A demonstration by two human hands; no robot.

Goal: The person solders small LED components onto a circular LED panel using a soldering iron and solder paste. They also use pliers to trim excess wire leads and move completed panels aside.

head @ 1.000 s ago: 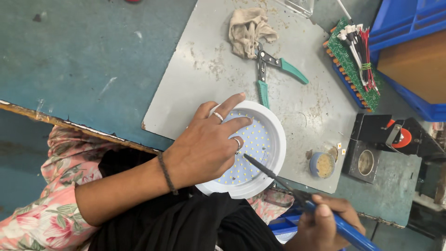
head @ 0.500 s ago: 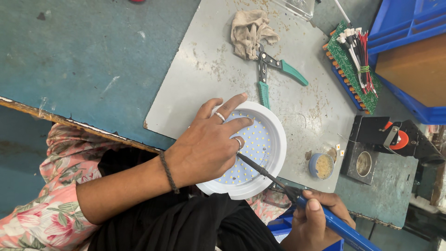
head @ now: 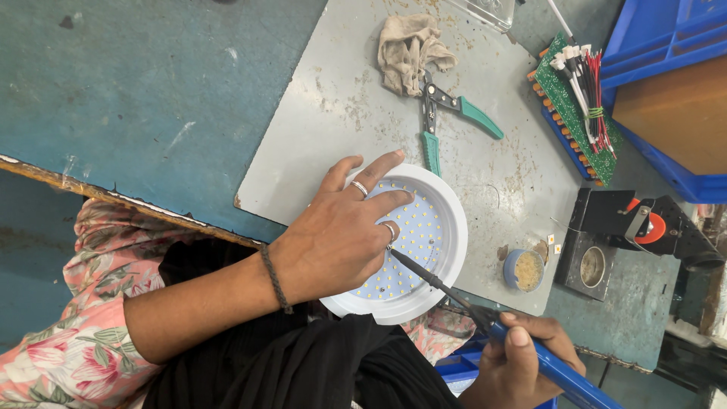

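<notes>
My left hand (head: 344,238) lies flat on a round white lamp housing (head: 447,261), its fingers spread over the disc of small yellow light dots (head: 416,235) inside. My right hand (head: 519,363) grips the blue handle of a soldering iron (head: 454,291). The iron's dark tip touches the disc beside my left ring finger. The lamp sits at the near edge of a grey metal plate (head: 341,113).
Green-handled pliers (head: 447,113) and a crumpled rag (head: 409,45) lie on the plate beyond the lamp. A green circuit board with red and white wires (head: 579,98), blue bins (head: 666,83), a small blue tin (head: 524,270) and a black stand (head: 613,235) are at the right.
My right hand has risen further into view and the iron's tip has slid deeper onto the disc toward my left fingers. My left hand has stayed pressed on the lamp.
</notes>
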